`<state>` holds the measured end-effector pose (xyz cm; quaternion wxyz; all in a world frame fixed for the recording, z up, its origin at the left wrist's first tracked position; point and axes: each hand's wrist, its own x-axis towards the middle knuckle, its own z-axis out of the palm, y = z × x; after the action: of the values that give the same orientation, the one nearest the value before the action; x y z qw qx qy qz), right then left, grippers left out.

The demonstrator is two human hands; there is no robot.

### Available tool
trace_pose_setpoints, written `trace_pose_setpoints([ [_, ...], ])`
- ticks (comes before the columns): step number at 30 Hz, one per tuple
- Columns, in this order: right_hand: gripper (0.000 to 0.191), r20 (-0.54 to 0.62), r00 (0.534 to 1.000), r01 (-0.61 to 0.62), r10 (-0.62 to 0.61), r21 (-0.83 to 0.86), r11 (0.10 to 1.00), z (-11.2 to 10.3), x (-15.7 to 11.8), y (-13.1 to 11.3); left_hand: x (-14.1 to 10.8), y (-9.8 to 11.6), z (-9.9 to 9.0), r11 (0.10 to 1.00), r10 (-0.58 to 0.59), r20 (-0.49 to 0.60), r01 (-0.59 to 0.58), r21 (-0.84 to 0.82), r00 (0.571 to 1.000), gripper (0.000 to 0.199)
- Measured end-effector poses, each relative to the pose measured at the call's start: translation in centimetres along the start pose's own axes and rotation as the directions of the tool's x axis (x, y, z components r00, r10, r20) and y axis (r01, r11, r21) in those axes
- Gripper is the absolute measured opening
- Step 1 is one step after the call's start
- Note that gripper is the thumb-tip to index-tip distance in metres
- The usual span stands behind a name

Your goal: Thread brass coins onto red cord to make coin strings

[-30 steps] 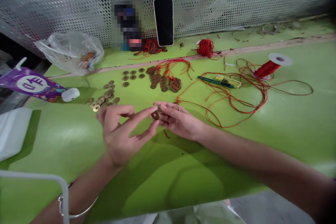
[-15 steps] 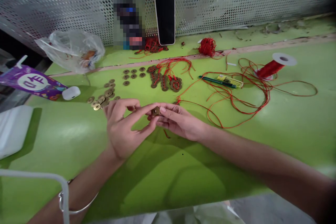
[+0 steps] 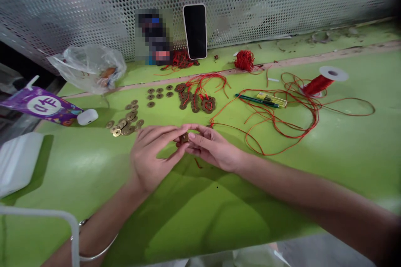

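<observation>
Between the fingertips of both hands sits a brass coin with a square hole (image 3: 184, 138); other coins may lie behind it, partly hidden by fingers. My left hand (image 3: 156, 150) pinches it from the left, thumb below and fingers above. From the right, my right hand (image 3: 216, 146) grips it, thumb on the coin's face. Beyond the left hand lies a loose pile of similar coins (image 3: 127, 124). A group of coins (image 3: 159, 90) is laid out in short rows farther back. Coins tied with red cord (image 3: 196, 102) lie behind the hands.
Loose red cord (image 3: 300, 135) loops over the green table (image 3: 250, 217) on the right, by a cord spool (image 3: 322, 83), a green pen (image 3: 257, 100) and a yellow case (image 3: 275, 99). A phone (image 3: 194, 31) leans against the perforated panel. On the left are a plastic bag (image 3: 87, 66) and purple packet (image 3: 44, 106).
The view has shifted slightly, so the table things appear a little lower. My left fingers have drawn closer together around the coin; both hands stay joined on it.
</observation>
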<state>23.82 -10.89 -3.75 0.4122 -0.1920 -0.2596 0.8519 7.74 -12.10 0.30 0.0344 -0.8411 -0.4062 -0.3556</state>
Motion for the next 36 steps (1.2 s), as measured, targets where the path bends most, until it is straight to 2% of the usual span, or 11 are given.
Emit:
trace_pose_setpoints([
  [4, 0.049, -0.031, 1.0, 0.0, 0.0, 0.02, 1.0, 0.2, 0.0, -0.1, 0.5, -0.9, -0.5, 1.0, -0.001, 0.002, 0.001, 0.027, 1.0, 0.024],
  [8, 0.046, -0.044, 0.999, -0.011, 0.012, 0.017, 1.0, 0.3, 0.2, -0.2, 2.0, -4.5, 0.0, 0.984, -0.112, -0.063, 0.119, 0.132, 0.992, 0.019],
  [11, 0.041, -0.033, 0.999, -0.016, 0.016, 0.014, 1.0, 0.1, 0.4, -0.1, 3.2, -7.9, 1.4, 0.947, -0.239, 0.011, 0.23, 0.222, 0.971, 0.015],
  [13, 0.04, -0.032, 0.999, -0.022, 0.023, 0.016, 1.0, 0.0, 0.5, 0.0, 3.8, -9.7, 2.4, 0.893, -0.354, 0.078, 0.313, 0.323, 0.932, 0.013],
  [16, 0.044, -0.03, 0.999, -0.032, 0.032, 0.028, 0.999, -0.1, 0.6, -0.1, 4.2, -11.2, 3.4, 0.869, -0.4, 0.128, 0.331, 0.368, 0.908, 0.009],
  [20, 0.051, -0.006, 0.999, -0.039, 0.039, 0.05, 0.998, -0.1, 0.7, -0.1, 4.4, -11.6, 3.5, 0.855, -0.42, 0.155, 0.332, 0.399, 0.894, 0.009],
  [36, 0.044, 0.014, 0.998, -0.065, 0.064, 0.055, 0.996, 0.0, 0.5, -0.3, 4.6, -11.3, 3.4, 0.782, -0.488, 0.233, 0.303, 0.544, 0.841, 0.01],
])
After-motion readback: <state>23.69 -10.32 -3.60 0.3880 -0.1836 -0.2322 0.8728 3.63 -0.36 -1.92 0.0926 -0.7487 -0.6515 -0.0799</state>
